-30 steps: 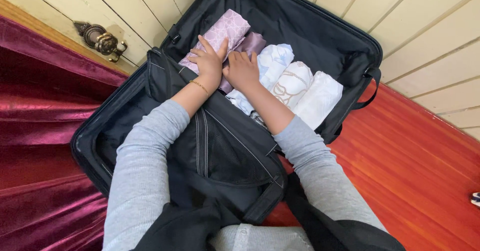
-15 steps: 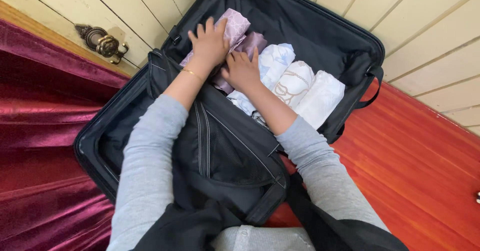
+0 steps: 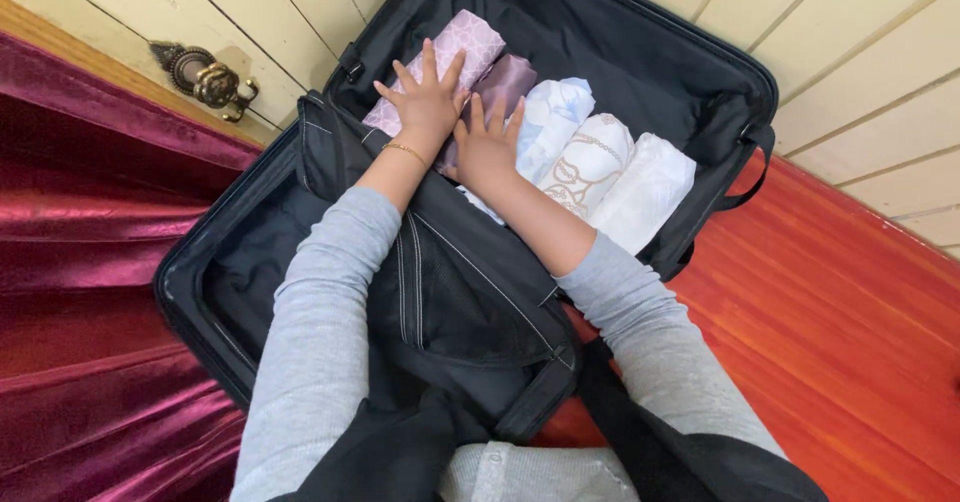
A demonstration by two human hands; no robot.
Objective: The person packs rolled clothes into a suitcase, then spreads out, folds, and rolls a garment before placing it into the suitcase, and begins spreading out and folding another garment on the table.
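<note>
Head view: left hand point(image 3: 428, 102) is lying flat, fingers spread apart, on the pink roll point(image 3: 440, 67), clamping nothing; the flat palm is judged to be pressing the roll down into its row; right hand point(image 3: 488, 147) is resting open beside it on the mauve roll point(image 3: 500, 87), fingers apart, gripping nothing; both rolls are lying at the left end of the suitcase point(image 3: 640, 52) compartment, touching each other; the blue roll point(image 3: 550, 122), chain-print roll point(image 3: 590, 162) and white roll point(image 3: 645, 187) are packed side by side to their right, filling the row; the mesh divider point(image 3: 450, 292) is lying folded back under the forearms, keeping the compartment open
</note>
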